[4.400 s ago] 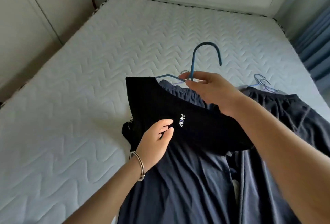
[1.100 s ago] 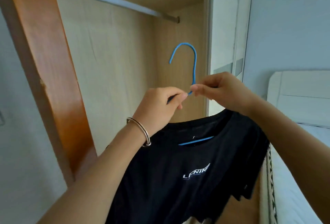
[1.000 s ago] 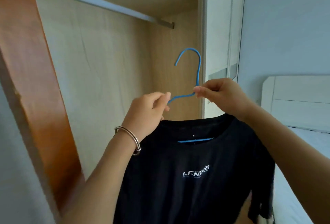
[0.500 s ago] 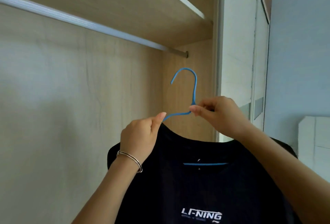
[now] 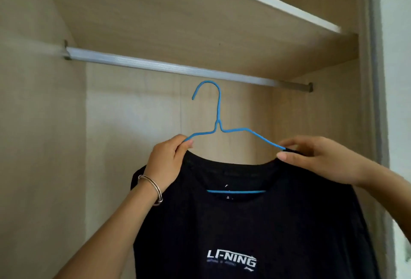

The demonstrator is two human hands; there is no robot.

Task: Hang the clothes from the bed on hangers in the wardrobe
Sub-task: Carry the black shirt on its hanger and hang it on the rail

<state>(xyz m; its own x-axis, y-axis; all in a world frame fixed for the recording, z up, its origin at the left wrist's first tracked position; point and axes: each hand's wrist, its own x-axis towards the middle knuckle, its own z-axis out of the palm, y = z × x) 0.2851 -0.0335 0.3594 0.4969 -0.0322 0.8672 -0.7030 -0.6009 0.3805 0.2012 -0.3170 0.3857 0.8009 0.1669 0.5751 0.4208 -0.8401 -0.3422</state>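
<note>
A thin blue wire hanger (image 5: 219, 128) carries a black T-shirt with white lettering (image 5: 244, 223) inside the pale wooden wardrobe (image 5: 133, 22). Its hook sits just below the silver metal rail (image 5: 178, 68), apart from it. The left hand (image 5: 166, 163) has its fingers (image 5: 185, 143) curled on the hanger's left arm at the collar. The right hand (image 5: 318, 158) pinches the right arm and collar. The shirt hides the hanger's shoulder ends, and the frame cuts off the hem.

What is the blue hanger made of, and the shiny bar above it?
The hanger looks like thin bent wire with a matte blue coating, probably plastic over metal: slim and twisted at the neck. The bar looks like ribbed metal, perhaps aluminium, given its silvery sheen.
</note>
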